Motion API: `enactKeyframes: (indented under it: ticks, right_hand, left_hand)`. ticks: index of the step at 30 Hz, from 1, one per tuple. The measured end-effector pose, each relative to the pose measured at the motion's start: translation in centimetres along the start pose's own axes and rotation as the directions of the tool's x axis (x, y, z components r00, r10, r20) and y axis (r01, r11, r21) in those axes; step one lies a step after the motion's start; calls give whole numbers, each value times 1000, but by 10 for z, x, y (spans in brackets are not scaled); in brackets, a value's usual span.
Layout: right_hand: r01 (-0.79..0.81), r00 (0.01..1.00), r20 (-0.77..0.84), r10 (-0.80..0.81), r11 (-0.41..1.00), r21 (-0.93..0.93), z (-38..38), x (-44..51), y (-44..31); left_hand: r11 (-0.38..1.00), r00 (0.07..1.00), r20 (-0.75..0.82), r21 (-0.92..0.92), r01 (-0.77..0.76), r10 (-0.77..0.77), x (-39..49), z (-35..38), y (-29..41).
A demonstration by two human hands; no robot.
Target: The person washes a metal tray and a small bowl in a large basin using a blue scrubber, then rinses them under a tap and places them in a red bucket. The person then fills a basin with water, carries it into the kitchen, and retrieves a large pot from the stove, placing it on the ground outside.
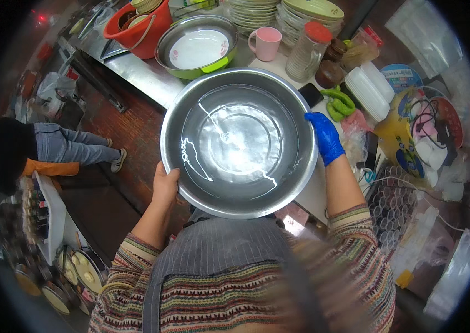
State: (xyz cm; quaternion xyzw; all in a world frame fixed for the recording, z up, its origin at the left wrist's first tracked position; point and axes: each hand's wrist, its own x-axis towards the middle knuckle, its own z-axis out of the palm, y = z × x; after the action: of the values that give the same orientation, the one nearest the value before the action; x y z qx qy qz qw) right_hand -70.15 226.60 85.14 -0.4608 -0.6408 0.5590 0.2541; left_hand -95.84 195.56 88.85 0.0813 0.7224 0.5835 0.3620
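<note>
A large round stainless-steel basin (pixel 235 141) with clear water in it is held level before my body. My bare left hand (pixel 165 183) grips its rim at the lower left, with the thumb over the edge. On the right side of the rim, my right hand (pixel 325 137), in a blue glove, has hold of it; part of its fingers is hidden under the rim. Just beyond the basin stands a green colander (pixel 218 64) with a metal bowl and a white floral plate (pixel 199 48) in it.
A red bucket (pixel 155 35) of dishes, stacked plates (pixel 251 14), a pink mug (pixel 267 43) and a glass pitcher (pixel 301 62) stand on the counter. Foam trays (pixel 368 91) and green peppers (pixel 339 104) lie at the right. Another person (pixel 72 143) stands at the left.
</note>
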Motion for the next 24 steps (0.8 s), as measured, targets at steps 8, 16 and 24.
enactKeyframes:
  ticks: [8,16,24]
  right_hand:
    - [401,895,359,-265,831,-385,4,128,27]
    - [-607,787,512,343,572,551,-9,86,36]
    - [72,928,371,-25,991,-112,-55,49,20]
  left_hand:
    - [966,983,-177,259,8,39,-11,6,0]
    - [967,967,-252,255,21,45,-21,23,-10]
    - [985,982,-183,153,80,-51,-26,43,1]
